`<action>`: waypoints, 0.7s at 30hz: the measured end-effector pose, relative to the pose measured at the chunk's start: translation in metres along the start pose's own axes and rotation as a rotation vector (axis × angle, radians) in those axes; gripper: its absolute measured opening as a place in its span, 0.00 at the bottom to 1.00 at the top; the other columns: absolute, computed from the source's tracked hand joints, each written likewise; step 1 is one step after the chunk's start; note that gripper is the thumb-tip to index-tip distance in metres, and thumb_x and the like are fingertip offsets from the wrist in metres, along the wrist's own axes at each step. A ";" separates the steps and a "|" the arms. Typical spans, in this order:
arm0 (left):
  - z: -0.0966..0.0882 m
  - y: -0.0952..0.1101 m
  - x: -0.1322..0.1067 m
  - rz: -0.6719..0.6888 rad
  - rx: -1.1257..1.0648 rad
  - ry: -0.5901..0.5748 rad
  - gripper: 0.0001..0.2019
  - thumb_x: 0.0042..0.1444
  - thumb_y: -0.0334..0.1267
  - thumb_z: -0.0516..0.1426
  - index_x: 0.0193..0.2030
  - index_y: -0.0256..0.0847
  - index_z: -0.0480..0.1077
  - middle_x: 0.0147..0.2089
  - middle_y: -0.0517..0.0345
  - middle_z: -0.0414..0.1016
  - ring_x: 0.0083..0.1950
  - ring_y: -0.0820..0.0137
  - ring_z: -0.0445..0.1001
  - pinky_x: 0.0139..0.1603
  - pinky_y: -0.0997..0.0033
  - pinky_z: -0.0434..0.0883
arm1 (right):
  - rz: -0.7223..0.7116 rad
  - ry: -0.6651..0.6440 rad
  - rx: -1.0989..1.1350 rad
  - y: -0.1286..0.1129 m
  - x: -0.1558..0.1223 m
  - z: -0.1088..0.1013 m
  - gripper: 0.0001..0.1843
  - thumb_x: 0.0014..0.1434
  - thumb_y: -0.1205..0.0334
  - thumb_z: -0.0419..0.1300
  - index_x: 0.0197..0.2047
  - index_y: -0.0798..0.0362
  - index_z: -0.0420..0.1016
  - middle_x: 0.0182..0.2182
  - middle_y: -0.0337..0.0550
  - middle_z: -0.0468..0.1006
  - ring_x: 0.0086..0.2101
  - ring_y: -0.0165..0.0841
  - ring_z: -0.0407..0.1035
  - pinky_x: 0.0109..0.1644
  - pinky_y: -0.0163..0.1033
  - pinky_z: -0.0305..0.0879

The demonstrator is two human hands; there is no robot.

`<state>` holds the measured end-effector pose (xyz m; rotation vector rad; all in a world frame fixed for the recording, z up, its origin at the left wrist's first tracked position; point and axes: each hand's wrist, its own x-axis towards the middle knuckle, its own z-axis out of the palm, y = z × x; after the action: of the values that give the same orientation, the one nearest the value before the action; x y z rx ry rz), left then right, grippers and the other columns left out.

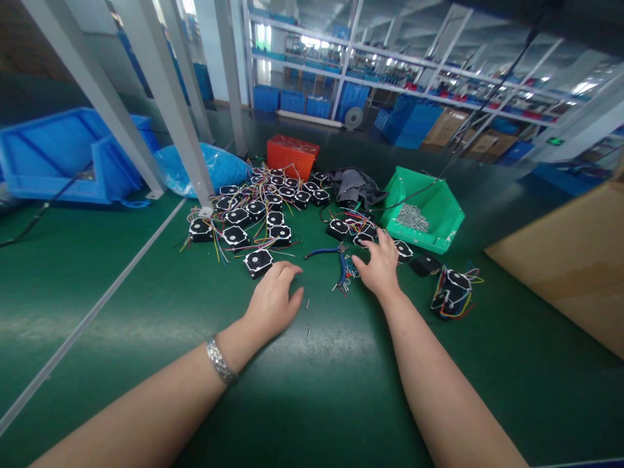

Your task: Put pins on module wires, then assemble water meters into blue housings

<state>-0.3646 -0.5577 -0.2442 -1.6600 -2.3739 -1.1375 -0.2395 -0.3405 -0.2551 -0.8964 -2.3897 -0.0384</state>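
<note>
My left hand (pixel 273 300) lies on the green table (pixel 121 305), fingers curled loosely, just below a small black square motor (pixel 258 261) with coloured wires. It holds nothing that I can see. My right hand (pixel 377 265) rests palm down with fingers spread, its tips touching black motors (pixel 363 239) near the green bin. Blue-handled pliers (pixel 338 263) lie between the two hands. Two small screws (pixel 307 318) lie on the mat by my left hand. A pile of several more motors (pixel 258 205) spreads out behind.
A green bin (pixel 439 218) holding small metal screws stands at the right. An orange box (pixel 291 156), a dark cloth (pixel 351 185), a blue plastic bag (pixel 219 166) and blue bins (pixel 58 156) lie beyond. A cardboard box (pixel 570 260) stands far right. White frame posts (pixel 166 110) rise at left.
</note>
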 end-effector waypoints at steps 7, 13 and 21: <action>0.000 -0.003 0.001 0.034 -0.019 -0.032 0.13 0.50 0.31 0.52 0.44 0.34 0.62 0.44 0.47 0.65 0.47 0.64 0.65 0.48 0.61 0.67 | 0.048 -0.025 0.040 0.001 0.008 0.006 0.37 0.49 0.59 0.56 0.60 0.64 0.48 0.59 0.58 0.50 0.58 0.43 0.44 0.59 0.50 0.45; -0.004 0.002 -0.001 0.121 -0.136 -0.053 0.12 0.52 0.30 0.50 0.44 0.34 0.62 0.43 0.47 0.65 0.43 0.67 0.67 0.40 0.66 0.70 | 0.077 0.044 -0.035 -0.002 0.010 0.010 0.28 0.49 0.61 0.56 0.53 0.63 0.60 0.48 0.57 0.64 0.51 0.44 0.55 0.55 0.48 0.52; -0.003 0.013 -0.005 0.064 -0.353 -0.242 0.13 0.52 0.33 0.51 0.45 0.34 0.65 0.35 0.52 0.68 0.32 0.72 0.66 0.37 0.64 0.68 | 0.095 0.279 0.109 -0.023 0.000 -0.017 0.18 0.49 0.63 0.56 0.44 0.60 0.65 0.38 0.52 0.68 0.42 0.40 0.61 0.47 0.47 0.60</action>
<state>-0.3532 -0.5618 -0.2369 -2.0737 -2.3337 -1.4933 -0.2447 -0.3620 -0.2368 -0.8893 -2.0696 0.0032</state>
